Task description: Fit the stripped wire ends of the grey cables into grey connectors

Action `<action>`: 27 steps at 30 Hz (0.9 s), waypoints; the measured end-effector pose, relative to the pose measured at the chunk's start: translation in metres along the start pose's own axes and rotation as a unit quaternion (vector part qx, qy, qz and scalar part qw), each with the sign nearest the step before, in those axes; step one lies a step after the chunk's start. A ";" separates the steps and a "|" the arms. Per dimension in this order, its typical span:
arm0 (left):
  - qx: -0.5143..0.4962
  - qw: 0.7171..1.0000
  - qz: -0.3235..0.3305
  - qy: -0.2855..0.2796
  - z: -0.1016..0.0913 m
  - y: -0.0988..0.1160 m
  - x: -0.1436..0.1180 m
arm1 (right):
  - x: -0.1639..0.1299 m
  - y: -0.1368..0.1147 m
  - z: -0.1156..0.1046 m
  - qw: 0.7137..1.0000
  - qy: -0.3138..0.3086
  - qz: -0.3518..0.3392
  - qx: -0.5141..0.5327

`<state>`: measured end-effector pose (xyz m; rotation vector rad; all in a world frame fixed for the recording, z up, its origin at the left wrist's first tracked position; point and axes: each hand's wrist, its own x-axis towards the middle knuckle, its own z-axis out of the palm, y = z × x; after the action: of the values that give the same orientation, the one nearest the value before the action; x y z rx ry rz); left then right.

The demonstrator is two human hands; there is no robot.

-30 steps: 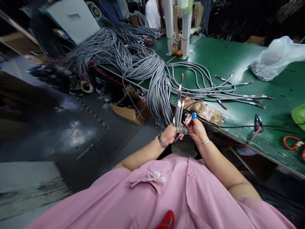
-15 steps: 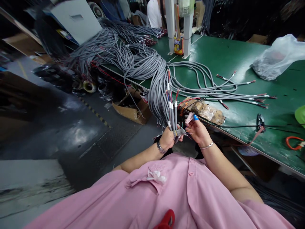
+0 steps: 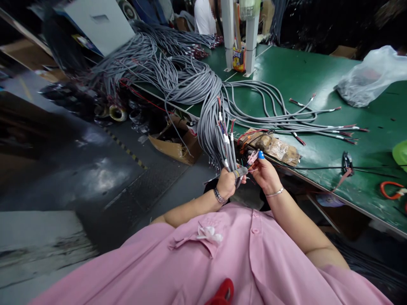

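Observation:
My left hand (image 3: pixel 226 184) is closed around several grey cables (image 3: pixel 233 159), just off the table's front edge. Their upper ends show white bands and bare red and dark wires. A grey finger cover (image 3: pixel 241 171) appears to be on its thumb. Close by on the right, my right hand (image 3: pixel 267 176) has its fingers pinched together on a small pale pink piece (image 3: pixel 252 157), whose kind I cannot make out. Blue wrapping covers one fingertip. Thin coloured wires lie between the two hands; which fingers touch them is hard to see.
A big heap of grey cables (image 3: pixel 187 80) covers the left of the green table (image 3: pixel 295 67). A taped block (image 3: pixel 270 148) sits at the front edge. Farther right are a plastic bag (image 3: pixel 365 78) and orange-handled tool (image 3: pixel 391 190). A cardboard box (image 3: pixel 171 148) stands below.
My left hand has shifted slightly right, tilting the cables' upper ends a little to the left. The pink piece between my right fingers has turned slightly.

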<state>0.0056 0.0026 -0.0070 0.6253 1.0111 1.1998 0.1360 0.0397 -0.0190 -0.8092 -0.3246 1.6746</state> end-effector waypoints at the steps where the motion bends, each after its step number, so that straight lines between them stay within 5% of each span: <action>1: 0.003 1.000 0.000 0.001 -0.001 -0.001 0.001 | 0.001 0.001 0.000 1.000 0.002 -0.004 0.000; 7: 0.016 1.000 0.007 -0.012 -0.003 -0.005 0.000 | 0.002 0.004 -0.003 1.000 -0.001 0.006 -0.009; 14: 0.030 0.999 0.024 -0.018 -0.010 -0.006 -0.008 | -0.022 0.001 -0.016 0.983 -0.118 0.100 -0.097; 20: 0.103 0.994 0.024 -0.040 -0.017 -0.011 -0.010 | -0.043 0.007 -0.013 0.965 -0.117 -0.025 -0.233; 24: 0.176 0.978 -0.002 -0.116 -0.020 -0.007 -0.009 | -0.044 0.002 -0.006 0.942 -0.171 -0.025 -0.288; 27: 0.168 0.979 -0.006 -0.119 -0.020 -0.005 -0.009 | -0.040 0.002 -0.008 0.935 -0.142 -0.045 -0.321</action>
<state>-0.0106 -0.0097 -0.0178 1.0015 1.0183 0.9220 0.1429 -0.0002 -0.0123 -1.0005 -1.1361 1.6081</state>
